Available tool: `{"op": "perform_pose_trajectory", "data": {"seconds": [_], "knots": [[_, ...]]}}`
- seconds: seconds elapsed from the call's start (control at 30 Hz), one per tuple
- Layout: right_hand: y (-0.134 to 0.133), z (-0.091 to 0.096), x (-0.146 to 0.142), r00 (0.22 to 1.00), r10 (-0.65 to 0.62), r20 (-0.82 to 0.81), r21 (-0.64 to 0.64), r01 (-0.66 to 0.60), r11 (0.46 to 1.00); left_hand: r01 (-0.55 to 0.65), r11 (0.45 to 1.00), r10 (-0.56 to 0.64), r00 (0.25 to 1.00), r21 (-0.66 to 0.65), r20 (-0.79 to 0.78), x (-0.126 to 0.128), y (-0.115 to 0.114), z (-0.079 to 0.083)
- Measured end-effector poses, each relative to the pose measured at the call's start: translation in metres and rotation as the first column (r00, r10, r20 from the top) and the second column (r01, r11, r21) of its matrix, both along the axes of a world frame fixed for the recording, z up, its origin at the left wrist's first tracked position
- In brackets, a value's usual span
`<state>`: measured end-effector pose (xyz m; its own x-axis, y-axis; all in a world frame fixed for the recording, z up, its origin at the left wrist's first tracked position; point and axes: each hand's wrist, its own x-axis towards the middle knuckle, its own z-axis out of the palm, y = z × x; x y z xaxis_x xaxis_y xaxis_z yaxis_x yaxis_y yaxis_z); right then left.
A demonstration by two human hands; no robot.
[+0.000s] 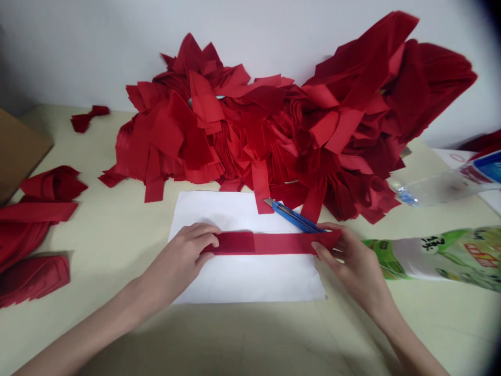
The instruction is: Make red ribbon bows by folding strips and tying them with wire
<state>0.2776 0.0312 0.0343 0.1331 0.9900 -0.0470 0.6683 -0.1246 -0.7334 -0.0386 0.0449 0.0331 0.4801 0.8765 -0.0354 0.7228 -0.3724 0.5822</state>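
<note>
Left hand [182, 258]: fingers pressed together and laid over the left end of the red strip [270, 243], with the thumb toward the near edge, pinching that end. Right hand [354, 266]: thumb and fingers pinch the right end, which lifts slightly off the surface. The strip spans the gap between the hands, over the upper part of a white paper sheet [242, 282]. Its left section is darker, where the material appears doubled (fabric or stiff paper; the view does not settle which). For a sound hold, keep both pinches level, apply even tension along the strip, and align its long edges with the sheet's top edge.

Just beyond the strip, a blue utility knife [293, 216] lies across the sheet's top edge, near the right hand. To the right are a green printed plastic package [434, 258] and a clear plastic bottle [442, 188] on its side. At left on the cream table [78, 334] lie stacked red pieces [27, 230] and a cardboard box [19, 151]. Farthest off, against the wall, rises a large heap of red strips [254, 130].
</note>
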Motion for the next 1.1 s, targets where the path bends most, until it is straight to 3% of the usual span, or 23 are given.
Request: {"op": "perform_pose_trajectory", "data": {"seconds": [0.2, 0.37, 0.5, 0.7, 1.1], "knots": [[-0.001, 0.0, 0.001, 1.0, 0.001, -0.013, -0.019, -0.001, 1.0, -0.043, 0.989, 0.049, 0.998, -0.142, 0.04, -0.001, 0.003, 0.004], [0.0, 0.0, -0.001, 1.0, 0.009, -0.005, -0.009, -0.009, 1.0, -0.007, 1.0, 0.007, 1.0, -0.011, 0.014, 0.005, -0.001, 0.005], [0.001, -0.001, -0.002, 1.0, 0.022, 0.015, 0.002, -0.022, 1.0, 0.062, 0.994, -0.062, 0.998, 0.09, -0.004, 0.028, 0.0, 0.012], [0.001, -0.003, -0.005, 0.999, 0.036, -0.018, -0.002, -0.036, 0.999, 0.113, 0.993, -0.114, 0.993, 0.038, 0.007, 0.056, 0.012, 0.009], [0.002, -0.009, -0.002, 0.998, 0.038, -0.056, -0.024, -0.039, 0.999, 0.124, 0.992, -0.123, 0.992, 0.03, -0.018, 0.055, 0.012, 0.009]]}}
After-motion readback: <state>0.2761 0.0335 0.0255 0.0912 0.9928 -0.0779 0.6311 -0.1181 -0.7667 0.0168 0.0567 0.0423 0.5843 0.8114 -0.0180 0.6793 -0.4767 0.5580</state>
